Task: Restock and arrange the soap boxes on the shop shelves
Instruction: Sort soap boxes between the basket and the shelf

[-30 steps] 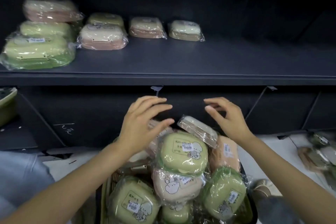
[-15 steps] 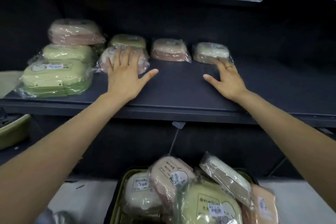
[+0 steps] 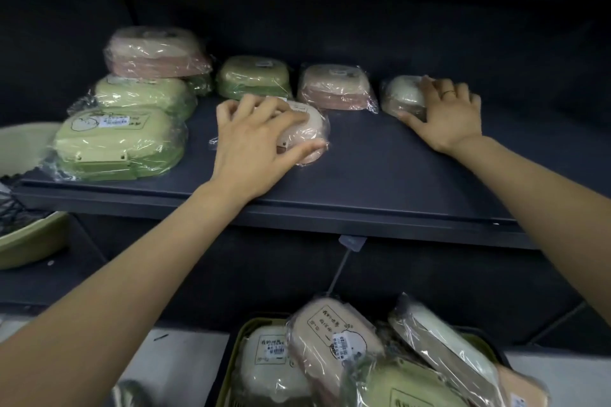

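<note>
Soap boxes: left hand (image 3: 254, 142) now grips pink box (image 3: 307, 130), right hand (image 3: 443, 112) cream box (image 3: 403, 96) at 2 o'clock; rearranging begun.

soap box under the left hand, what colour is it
Pale pink, wrapped in clear plastic: the soap box under the left hand, seen in the head view.

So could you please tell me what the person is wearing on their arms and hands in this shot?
Both forearms are bare as far as the frame shows, with no sleeves, gloves, watch or bracelet visible. The only thing worn is a thin ring on a finger of the right hand. The left hand shows no ring or other jewellery.
</note>
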